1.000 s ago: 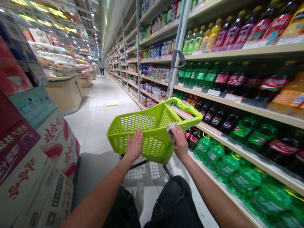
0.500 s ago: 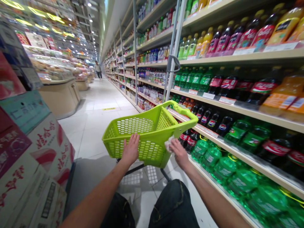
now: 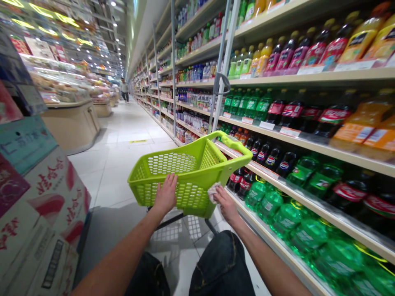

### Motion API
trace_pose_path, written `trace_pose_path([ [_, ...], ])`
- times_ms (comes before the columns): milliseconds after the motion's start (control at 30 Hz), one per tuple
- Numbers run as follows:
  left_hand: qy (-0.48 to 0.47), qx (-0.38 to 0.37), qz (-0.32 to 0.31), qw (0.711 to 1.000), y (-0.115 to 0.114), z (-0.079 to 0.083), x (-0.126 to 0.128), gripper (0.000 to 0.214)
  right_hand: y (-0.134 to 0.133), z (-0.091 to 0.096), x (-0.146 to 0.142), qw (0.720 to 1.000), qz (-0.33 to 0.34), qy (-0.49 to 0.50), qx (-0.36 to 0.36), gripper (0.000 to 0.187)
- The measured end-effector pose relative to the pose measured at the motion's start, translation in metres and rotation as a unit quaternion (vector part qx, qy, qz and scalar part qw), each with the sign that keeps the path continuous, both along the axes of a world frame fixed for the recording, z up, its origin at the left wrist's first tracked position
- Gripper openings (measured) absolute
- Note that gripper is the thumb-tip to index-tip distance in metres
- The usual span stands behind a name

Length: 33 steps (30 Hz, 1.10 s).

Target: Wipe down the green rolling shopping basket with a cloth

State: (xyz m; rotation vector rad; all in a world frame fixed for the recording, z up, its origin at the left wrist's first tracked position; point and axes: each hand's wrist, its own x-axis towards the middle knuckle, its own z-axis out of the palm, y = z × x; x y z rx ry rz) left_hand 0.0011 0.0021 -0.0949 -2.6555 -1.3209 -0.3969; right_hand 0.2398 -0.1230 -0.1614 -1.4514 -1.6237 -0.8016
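A lime-green shopping cart [image 3: 191, 197] stands side-on in front of my knees, its handle to the right. My left hand [image 3: 166, 192] lies with fingers stretched out against the near side wall, just under the rim. In my right hand [image 3: 226, 202] is a crumpled whitish cloth [image 3: 213, 192], pressed to the cart's side near the handle end. The fingertips of that hand are bent over the cloth. The inside of the basket shows only in part over the rim.
Shelves of drink bottles [image 3: 291, 109] run along the right, with large green bottles [image 3: 290, 216] low down near my right arm. Stacked cartons [image 3: 58, 193] stand close on the left. Far down the tiled aisle a person [image 3: 124, 89] is walking. Food counters [image 3: 69, 123] line the left.
My right hand and the cloth have shifted slightly down and left along the cart's side. My left hand stays on the wall. The view has turned a little to the right.
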Motion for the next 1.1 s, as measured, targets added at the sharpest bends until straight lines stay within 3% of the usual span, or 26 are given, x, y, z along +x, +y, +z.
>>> trace_pose_path([
  [133,-0.003,-0.002,-0.001,1.000,0.000,-0.002,0.000,0.073,-0.003,0.054,0.051,0.992,-0.078,0.072,0.073,0.049],
  [200,-0.008,-0.004,0.004,1.000,-0.001,-0.003,0.001,0.073,0.002,0.068,0.068,0.986,-0.104,0.093,0.092,0.048],
  [267,-0.007,-0.010,0.004,1.000,-0.001,-0.003,0.002,0.073,0.006,0.054,0.062,0.991,-0.087,0.074,0.063,0.046],
  [400,-0.001,-0.014,0.001,1.000,0.000,-0.003,0.001,0.073,-0.003,-0.023,0.015,0.999,-0.013,-0.001,-0.046,0.042],
  [467,0.002,-0.012,0.000,1.000,0.001,-0.004,0.000,0.073,-0.011,-0.039,0.003,0.997,-0.002,-0.011,-0.080,0.042],
  [533,0.004,-0.006,-0.004,1.000,0.001,-0.006,-0.001,0.073,-0.014,-0.023,0.008,0.998,-0.018,0.014,-0.057,0.046],
  [633,-0.004,0.001,0.002,1.000,0.000,-0.009,0.000,0.074,-0.004,0.031,0.029,0.995,-0.061,0.071,0.032,0.051],
  [700,-0.011,-0.002,0.007,1.000,-0.001,-0.010,0.001,0.074,0.007,0.051,0.034,0.994,-0.067,0.072,0.057,0.050],
  [767,-0.015,-0.010,0.005,1.000,-0.003,-0.010,0.001,0.074,0.012,0.041,0.024,0.996,-0.053,0.056,0.040,0.045],
  [867,-0.012,-0.020,-0.006,1.000,-0.004,-0.008,0.000,0.075,0.005,-0.008,0.000,0.998,0.011,0.006,-0.060,0.039],
  [933,-0.008,-0.026,-0.009,1.000,-0.005,-0.007,-0.001,0.077,-0.002,-0.026,-0.009,0.994,0.049,-0.023,-0.099,0.039],
  [1000,-0.007,-0.032,-0.011,0.999,-0.006,-0.007,-0.002,0.078,-0.004,-0.015,-0.007,0.996,0.052,-0.020,-0.071,0.043],
  [1100,-0.016,-0.034,-0.015,0.999,-0.008,-0.009,-0.003,0.078,0.010,0.035,0.004,1.000,0.025,0.009,-0.006,0.050],
])
